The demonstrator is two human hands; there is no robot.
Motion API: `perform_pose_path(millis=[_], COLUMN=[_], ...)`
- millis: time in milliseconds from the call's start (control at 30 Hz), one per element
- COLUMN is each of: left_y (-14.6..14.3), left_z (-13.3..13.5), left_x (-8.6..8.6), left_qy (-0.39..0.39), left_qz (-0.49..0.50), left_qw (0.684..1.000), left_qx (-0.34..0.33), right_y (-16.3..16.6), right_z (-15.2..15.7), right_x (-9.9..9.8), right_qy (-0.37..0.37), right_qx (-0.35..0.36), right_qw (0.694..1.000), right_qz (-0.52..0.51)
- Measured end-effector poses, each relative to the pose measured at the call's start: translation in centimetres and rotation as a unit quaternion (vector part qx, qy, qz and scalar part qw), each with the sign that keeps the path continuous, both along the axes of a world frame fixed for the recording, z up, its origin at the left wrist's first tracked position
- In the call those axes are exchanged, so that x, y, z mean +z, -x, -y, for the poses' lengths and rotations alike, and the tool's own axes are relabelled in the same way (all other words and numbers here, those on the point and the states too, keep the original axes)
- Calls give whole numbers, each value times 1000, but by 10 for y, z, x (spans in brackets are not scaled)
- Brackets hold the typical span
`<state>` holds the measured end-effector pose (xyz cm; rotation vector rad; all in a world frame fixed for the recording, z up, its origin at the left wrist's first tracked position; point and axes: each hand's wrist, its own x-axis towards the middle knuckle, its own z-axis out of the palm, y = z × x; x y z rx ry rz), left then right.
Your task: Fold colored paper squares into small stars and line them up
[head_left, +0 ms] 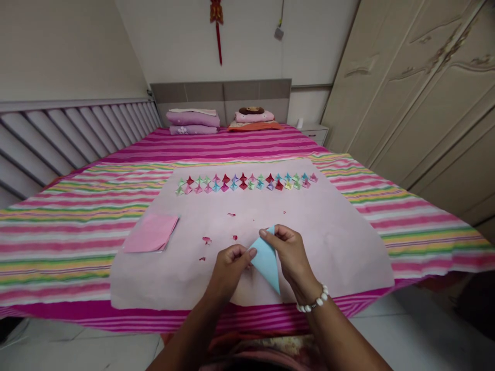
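Observation:
A light blue sheet of origami paper [267, 262], folded into a triangle, is held up over the near part of a large pale sheet [162, 283]. My left hand [234, 265] pinches its left corner between thumb and fingers. At its top corner, my right hand [288, 252] grips the paper, thumb in front and fingers behind. A white bead bracelet [314, 303] circles my right wrist. Farther back on the pale sheet, small folded paper pieces [243, 181] in many colours stand in two rows. To the left lies a stack of pink square paper [152, 233].
Small dark red scraps [207, 240] dot the pale sheet, which lies on a bed with a striped cover [417, 226]. Folded bedding [193, 121] sits by the headboard [255, 95]. A slatted rail [77, 134] runs along the left, a wardrobe [417, 93] along the right.

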<state>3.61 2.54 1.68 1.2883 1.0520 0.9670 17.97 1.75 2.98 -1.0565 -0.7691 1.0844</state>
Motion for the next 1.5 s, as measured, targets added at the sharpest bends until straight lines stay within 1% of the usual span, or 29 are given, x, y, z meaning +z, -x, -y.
perform_pose_path(millis=[67, 100, 233, 267, 300, 400, 567, 700, 767, 833, 900, 967, 1100, 1167, 1267, 1367, 1500], left_y=[1, 1, 3, 2, 2, 1, 2, 2, 0, -1, -3, -5, -7, -7, -7, -6, -6], left_z=[0, 0, 1, 1, 1, 1, 1, 1, 1, 2, 4, 6, 9, 9, 10, 10, 10], left_x=[-1, -2, -4, -5, -5, -5, -8, -12, -11, -8, -4, -1, 0, 0, 0, -2, -6], left_qy=[-6, -9, -22, -26, -29, -32, -21, 7, 1, -15, -12, 15, 52, 57, 53, 49, 46], left_qz=[-3, -4, 0, 4, 10, 21, 50, 100, 90, 66, 65, 93, 122, 119, 114, 103, 109], left_qw=[1000, 1000, 998, 998, 998, 998, 997, 995, 996, 998, 998, 995, 991, 991, 991, 993, 992], left_qx=[6, 15, 53, 55, 55, 52, 56, 15, 0, 6, 21, 25, -3, -17, -38, -37, -46], right_y=[-3, -3, -1, 0, 2, 4, 4, 7, 10, 12, 14, 15, 14, 13, 11, 11, 11], right_z=[-1, 0, 7, 9, 11, 13, 12, 17, 20, 23, 25, 26, 27, 26, 25, 23, 21], right_x=[3, 4, 2, 0, -2, -7, -2, 4, 6, 6, 5, 5, 8, 9, 9, 7, 7], right_qy=[-6, -11, -7, 5, 19, 46, 27, 24, 12, -2, -10, -18, -31, -27, -19, -5, 9], right_qx=[-3, 9, 123, 142, 146, 108, 53, 35, 24, 21, 35, 76, 158, 167, 173, 180, 165], right_qw=[1000, 999, 990, 988, 988, 993, 998, 998, 996, 992, 991, 992, 987, 985, 984, 983, 986], right_qz=[-17, -30, -62, -59, -51, -19, 8, 44, 89, 124, 126, 98, 7, -21, -30, -33, -33])
